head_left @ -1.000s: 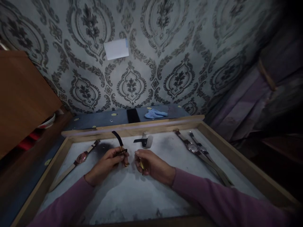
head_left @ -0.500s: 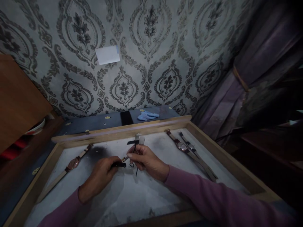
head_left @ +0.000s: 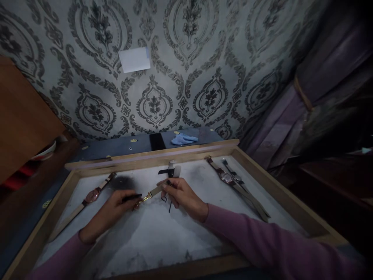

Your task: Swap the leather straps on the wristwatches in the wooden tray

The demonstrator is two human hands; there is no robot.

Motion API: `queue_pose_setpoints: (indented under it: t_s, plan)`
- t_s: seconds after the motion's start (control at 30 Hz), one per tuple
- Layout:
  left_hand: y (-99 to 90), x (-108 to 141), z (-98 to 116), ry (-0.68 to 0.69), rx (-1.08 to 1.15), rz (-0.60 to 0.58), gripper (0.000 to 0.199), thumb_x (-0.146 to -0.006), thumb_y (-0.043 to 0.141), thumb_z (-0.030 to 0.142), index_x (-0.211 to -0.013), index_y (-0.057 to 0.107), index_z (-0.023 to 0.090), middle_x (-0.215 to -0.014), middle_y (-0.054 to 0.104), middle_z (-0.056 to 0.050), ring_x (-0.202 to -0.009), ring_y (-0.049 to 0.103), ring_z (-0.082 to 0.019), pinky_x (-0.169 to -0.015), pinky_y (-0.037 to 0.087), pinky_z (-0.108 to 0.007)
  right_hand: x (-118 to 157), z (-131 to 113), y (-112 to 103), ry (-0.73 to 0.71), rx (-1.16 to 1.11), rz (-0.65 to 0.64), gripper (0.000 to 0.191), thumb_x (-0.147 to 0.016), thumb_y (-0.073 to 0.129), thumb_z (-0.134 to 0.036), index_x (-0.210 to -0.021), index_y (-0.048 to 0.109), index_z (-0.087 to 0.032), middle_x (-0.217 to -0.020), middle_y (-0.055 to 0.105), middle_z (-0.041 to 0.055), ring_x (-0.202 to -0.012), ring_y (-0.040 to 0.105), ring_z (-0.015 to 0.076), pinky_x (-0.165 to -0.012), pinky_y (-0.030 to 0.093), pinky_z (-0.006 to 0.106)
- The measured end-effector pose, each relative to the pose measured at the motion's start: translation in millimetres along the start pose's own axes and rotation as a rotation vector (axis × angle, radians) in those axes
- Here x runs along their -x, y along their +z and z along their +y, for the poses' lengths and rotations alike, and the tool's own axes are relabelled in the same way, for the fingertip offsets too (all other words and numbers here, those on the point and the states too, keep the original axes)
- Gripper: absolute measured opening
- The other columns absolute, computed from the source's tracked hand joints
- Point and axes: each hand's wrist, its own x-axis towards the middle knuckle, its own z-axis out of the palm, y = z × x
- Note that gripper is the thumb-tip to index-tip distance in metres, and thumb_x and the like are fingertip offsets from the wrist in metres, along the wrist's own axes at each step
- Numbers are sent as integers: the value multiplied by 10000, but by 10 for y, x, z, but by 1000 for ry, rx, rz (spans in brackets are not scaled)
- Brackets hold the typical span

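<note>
Between my hands stretches a watch strap with a gold-coloured buckle. My left hand is closed on the buckle end and also has a thin black tool in it. My right hand pinches the strap's other end. A thin dark looped piece hangs below my right fingers. Beyond them, a black and silver item lies in the wooden tray. One watch rests at the left of the tray, and two more watches lie side by side at the right.
Behind the tray, a black phone-like slab and a crumpled blue cloth rest on a blue patterned surface. An orange-brown wooden panel stands at the left. A tied curtain hangs at the right.
My left hand has moved left, away from my right hand. The strap and its gold-coloured buckle now show stretched between them. The camera view has shifted slightly.
</note>
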Motion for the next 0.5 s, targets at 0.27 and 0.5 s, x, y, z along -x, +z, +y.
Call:
queue_pose_setpoints:
  t_s: [0.27,0.5]
  plan:
    - [-175,-25,-107,-238,518,120,274,-612,749,222,-860,686,125,-774,648,-31,-607,501,-98,-454,256,-182,-9,74,6,13,14,-59,298,-810,603,-398,-707,601,-119,-590,599,-11,-319,330,13,-340,196,198]
    - [-250,-35,-167,-191,606,96,279,-630,703,111,-908,681,105,-815,663,-63,-708,587,-128,-553,392,-194,-2,87,12,20,25,-117,377,-817,592,-472,-680,596,-120,-593,599,-7,-324,307,12,-344,187,210]
